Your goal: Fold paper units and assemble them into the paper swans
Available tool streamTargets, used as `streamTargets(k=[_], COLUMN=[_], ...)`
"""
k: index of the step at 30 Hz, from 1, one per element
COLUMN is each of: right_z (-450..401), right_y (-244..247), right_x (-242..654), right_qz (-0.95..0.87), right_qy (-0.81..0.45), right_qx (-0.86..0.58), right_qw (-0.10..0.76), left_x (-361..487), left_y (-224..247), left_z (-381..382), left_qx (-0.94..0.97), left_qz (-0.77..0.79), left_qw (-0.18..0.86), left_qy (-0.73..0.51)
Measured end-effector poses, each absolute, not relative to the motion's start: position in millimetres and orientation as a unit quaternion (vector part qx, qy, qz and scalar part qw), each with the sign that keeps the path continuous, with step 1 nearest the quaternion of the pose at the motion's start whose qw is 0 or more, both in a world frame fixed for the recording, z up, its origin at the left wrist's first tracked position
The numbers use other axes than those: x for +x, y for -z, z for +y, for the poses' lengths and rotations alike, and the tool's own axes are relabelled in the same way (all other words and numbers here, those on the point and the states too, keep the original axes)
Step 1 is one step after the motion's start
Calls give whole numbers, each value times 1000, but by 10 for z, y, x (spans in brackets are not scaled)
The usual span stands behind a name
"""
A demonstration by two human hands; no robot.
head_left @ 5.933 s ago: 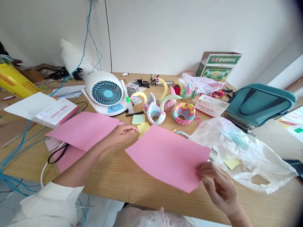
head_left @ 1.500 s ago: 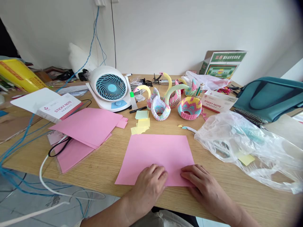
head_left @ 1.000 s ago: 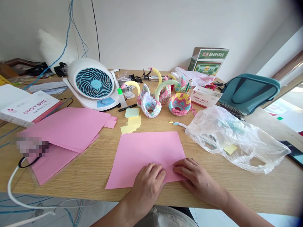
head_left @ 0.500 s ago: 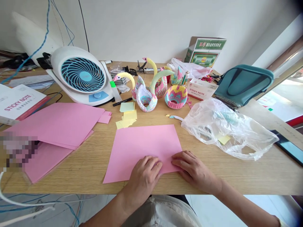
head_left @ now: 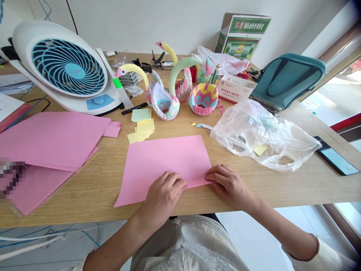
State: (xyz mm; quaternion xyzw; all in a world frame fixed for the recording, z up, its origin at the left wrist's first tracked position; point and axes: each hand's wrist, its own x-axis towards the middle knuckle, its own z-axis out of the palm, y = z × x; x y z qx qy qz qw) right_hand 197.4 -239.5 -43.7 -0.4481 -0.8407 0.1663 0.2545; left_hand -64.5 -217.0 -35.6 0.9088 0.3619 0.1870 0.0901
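Observation:
A pink paper sheet [head_left: 166, 154] lies on the wooden table in front of me. My left hand [head_left: 166, 194] rests over its near edge, fingers curled and pressed together on the paper, thumb hidden beneath. At the near right corner, my right hand [head_left: 229, 184] pinches the edge with bent fingers; its thumb is under or behind them. Between the two hands the edge of the sheet runs slightly slanted. Just beyond the sheet's far left corner are small yellow paper slips [head_left: 143, 131] and a pale green slip [head_left: 141, 114].
Larger pink sheets [head_left: 53, 139] are stacked at left, before a white fan [head_left: 70, 71]. Folded-paper swans [head_left: 165, 101] and a paper bowl [head_left: 203, 99] stand behind. To the right are a clear plastic bag [head_left: 239, 131], a phone [head_left: 337, 156] and a teal bag [head_left: 290, 82].
The view has shifted, so most things appear higher and further left. Both hands stay at the sheet's near edge, with a slightly wider gap between them.

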Motion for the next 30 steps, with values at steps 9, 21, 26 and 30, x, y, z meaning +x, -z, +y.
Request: streamTargets(k=[9,21,26,30], right_z=[-2247,-2076,-2057,-2050], right_y=[284,255,251,255], right_x=[1928,1910,1905,1919], right_qz=[-771,-756,-755,-756], right_qy=[-267,-276,-267,-266], right_qx=[-524,-570,-574,-571], right_qw=[244,167,169,179], left_x=[-602,-585,-648,-674], left_y=[120,-60,-110,-121], left_z=[-1861,-1572,-1543,-1527], left_qx=[879,878,880,877], left_qz=[423,391,400,409], left_qw=[219,263,238,239], left_qy=[-17,81,98,82])
